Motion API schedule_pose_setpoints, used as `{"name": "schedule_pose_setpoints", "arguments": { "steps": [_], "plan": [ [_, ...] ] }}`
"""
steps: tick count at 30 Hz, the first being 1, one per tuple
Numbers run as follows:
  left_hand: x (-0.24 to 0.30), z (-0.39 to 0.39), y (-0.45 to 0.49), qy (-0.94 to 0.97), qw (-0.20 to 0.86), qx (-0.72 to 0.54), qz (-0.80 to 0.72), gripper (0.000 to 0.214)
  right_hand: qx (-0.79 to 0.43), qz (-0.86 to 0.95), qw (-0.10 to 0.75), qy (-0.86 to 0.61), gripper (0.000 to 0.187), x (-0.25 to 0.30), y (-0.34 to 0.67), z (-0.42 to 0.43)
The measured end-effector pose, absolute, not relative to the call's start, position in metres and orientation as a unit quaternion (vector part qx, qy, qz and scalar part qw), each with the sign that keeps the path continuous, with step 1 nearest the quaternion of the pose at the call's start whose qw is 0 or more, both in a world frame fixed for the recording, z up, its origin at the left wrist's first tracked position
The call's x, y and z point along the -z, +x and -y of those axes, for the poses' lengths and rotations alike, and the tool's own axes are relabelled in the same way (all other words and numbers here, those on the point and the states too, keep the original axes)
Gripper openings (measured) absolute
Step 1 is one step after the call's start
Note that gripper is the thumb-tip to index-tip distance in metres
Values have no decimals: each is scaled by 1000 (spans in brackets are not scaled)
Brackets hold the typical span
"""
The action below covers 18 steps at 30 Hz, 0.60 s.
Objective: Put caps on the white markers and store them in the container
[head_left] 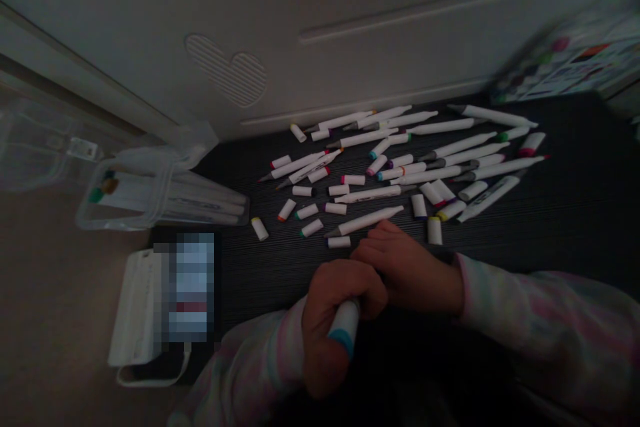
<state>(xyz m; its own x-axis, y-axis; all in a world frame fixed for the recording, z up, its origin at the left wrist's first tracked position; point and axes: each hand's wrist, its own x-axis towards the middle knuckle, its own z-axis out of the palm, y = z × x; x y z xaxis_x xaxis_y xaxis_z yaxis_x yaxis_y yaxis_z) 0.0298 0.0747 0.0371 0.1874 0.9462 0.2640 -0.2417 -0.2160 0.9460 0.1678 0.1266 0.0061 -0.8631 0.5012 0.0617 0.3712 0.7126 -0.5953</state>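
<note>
My left hand (340, 280) is closed around a white marker (349, 317), with its thumb over the blue-banded end. The rest of that marker is hidden inside the fist. My right hand (407, 267) touches the left one, its fingers curled closed; whatever they may hold is out of sight. Just beyond my hands, several uncapped white markers (367, 221) lie on the dark table (270, 270). Loose caps (339, 242) with coloured bands are scattered among them.
At the left lies a clear plastic case (165, 193) with a few markers inside, its lid open. A phone (193, 287) and a white device (137, 307) with a cable are nearer. A pale panel (350, 67) rises behind; a colourful package (575, 60) leans at the right.
</note>
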Motion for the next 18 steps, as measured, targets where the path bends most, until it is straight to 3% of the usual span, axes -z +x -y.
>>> {"name": "schedule_pose_setpoints", "arguments": {
  "steps": [18],
  "plan": [
    [-36, -75, 28, 545, 558, -543, -311, 50, -293, 919, 115, -237, 13, -6, 168, -127]
  ]
}}
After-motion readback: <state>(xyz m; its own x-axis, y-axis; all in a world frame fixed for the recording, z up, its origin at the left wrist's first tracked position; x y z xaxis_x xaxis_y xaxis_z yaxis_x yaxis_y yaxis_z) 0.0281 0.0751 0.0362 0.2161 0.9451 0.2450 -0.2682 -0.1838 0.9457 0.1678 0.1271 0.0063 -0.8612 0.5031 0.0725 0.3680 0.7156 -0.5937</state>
